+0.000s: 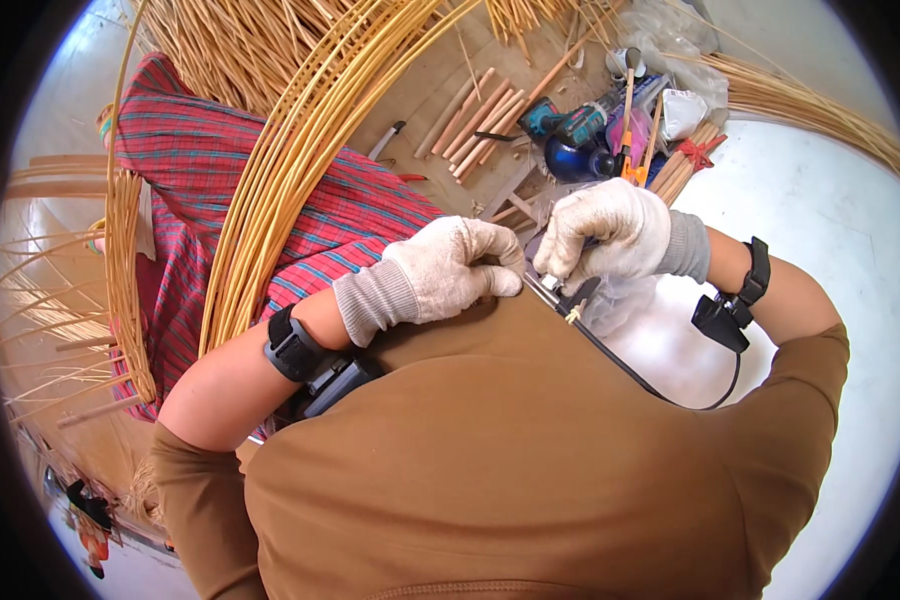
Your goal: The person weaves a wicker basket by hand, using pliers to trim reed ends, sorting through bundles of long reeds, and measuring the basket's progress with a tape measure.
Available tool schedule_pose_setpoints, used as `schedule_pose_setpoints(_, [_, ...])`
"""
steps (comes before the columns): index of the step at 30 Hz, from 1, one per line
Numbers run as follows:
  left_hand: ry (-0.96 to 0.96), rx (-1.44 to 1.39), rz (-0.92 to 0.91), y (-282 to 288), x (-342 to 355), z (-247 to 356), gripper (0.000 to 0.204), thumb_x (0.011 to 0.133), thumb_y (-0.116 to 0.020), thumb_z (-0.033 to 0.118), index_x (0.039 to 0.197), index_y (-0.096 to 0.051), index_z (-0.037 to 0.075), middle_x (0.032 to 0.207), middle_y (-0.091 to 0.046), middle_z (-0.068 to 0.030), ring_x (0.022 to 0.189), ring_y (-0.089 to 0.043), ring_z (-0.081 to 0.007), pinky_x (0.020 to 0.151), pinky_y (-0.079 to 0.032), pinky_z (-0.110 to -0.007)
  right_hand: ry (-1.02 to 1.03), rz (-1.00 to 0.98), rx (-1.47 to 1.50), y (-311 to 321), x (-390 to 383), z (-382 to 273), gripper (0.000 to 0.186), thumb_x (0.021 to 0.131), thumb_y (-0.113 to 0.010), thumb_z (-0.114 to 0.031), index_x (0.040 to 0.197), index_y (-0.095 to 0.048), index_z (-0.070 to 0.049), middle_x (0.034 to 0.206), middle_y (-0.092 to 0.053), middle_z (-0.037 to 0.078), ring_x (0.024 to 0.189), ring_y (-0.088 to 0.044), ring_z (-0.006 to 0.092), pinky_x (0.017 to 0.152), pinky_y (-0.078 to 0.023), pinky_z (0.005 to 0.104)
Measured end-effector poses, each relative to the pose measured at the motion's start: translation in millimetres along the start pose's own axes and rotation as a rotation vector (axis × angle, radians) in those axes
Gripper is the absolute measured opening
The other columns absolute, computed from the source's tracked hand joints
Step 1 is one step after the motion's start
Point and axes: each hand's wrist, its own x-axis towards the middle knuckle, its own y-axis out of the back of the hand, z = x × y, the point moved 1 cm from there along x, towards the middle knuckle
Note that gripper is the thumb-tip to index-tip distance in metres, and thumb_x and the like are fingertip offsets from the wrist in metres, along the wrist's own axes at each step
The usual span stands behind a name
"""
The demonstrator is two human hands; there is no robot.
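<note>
Both my hands wear whitish knit gloves and meet in front of my chest. My left hand (455,270) is closed, its thumb and fingertips pinched beside the silver end of a black cable (610,355); whatever sits between them is hidden. My right hand (610,235) curls around the same spot, thumb and forefinger pressed on a small white plug (550,283) at the cable end. A pale tie wraps the cable just below. From there the cable runs down across my brown shirt toward a black device strapped to my right forearm.
A bundle of bent rattan canes (300,160) arches over red plaid cloth (370,200) at left. A woven cane frame (125,290) stands farther left. Cut sticks (480,120), a teal cordless drill (580,125), a blue round object (575,158) and plastic bags (670,40) lie ahead.
</note>
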Motion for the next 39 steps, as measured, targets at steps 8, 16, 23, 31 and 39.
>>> schedule_pose_setpoints(8, [0.04, 0.036, 0.031, 2, -3, 5, 0.01, 0.091, -0.073, 0.012, 0.098, -0.072, 0.006, 0.081, -0.07, -0.0053, 0.079, -0.063, -0.0129, 0.076, -0.053, -0.032, 0.14, -0.062, -0.16, -9, 0, -2, 0.02, 0.075, -0.081, 0.004, 0.087, -0.069, -0.007, 0.092, -0.074, 0.006, 0.089, -0.072, 0.0244, 0.078, -0.058, 0.0345])
schedule_pose_setpoints(16, [-0.195, 0.096, 0.077, -3, 3, -2, 0.012, 0.089, -0.07, 0.001, 0.101, -0.069, 0.001, 0.09, -0.072, -0.0063, 0.088, -0.065, -0.0117, 0.083, -0.053, -0.03, 0.174, -0.159, -0.229, -19, 4, -22, 0.014, 0.084, -0.078, -0.004, 0.094, -0.07, -0.011, 0.099, -0.074, 0.007, 0.086, -0.071, 0.0275, 0.07, -0.057, 0.0362])
schedule_pose_setpoints(23, [-0.191, -0.007, 0.14, -3, 11, -10, 0.018, 0.09, -0.074, 0.01, 0.106, -0.07, 0.003, 0.094, -0.073, -0.009, 0.088, -0.067, -0.0176, 0.083, -0.054, -0.032, 0.048, -0.375, -0.312, 1, 24, -38, 0.052, 0.074, -0.081, -0.003, 0.123, -0.067, -0.01, 0.115, -0.07, 0.008, 0.105, -0.069, 0.0239, 0.088, -0.057, 0.034])
schedule_pose_setpoints(31, [-0.321, 0.057, 0.183, 42, -26, 3, 0.012, 0.098, -0.063, 0.004, 0.11, -0.064, 0.0, 0.097, -0.065, -0.0006, 0.093, -0.061, -0.0097, 0.084, -0.052, -0.026, -0.571, -0.292, -0.957, 120, 142, 17, 0.039, 0.084, -0.071, -0.03, 0.115, -0.075, -0.007, 0.111, -0.077, 0.012, 0.102, -0.072, 0.0243, 0.092, -0.056, 0.0354])
schedule_pose_setpoints(39, [-0.288, -0.099, 1.465, 76, -186, 15, 0.013, 0.104, -0.051, 0.007, 0.107, -0.062, 0.001, 0.095, -0.06, -0.0045, 0.079, -0.052, -0.0092, 0.072, -0.045, -0.026, -0.286, -0.299, -1.413, 52, 340, 217, 0.039, 0.095, -0.055, -0.025, 0.128, -0.069, -0.012, 0.133, -0.069, 0.013, 0.111, -0.071, 0.0301, 0.095, -0.057, 0.0435])
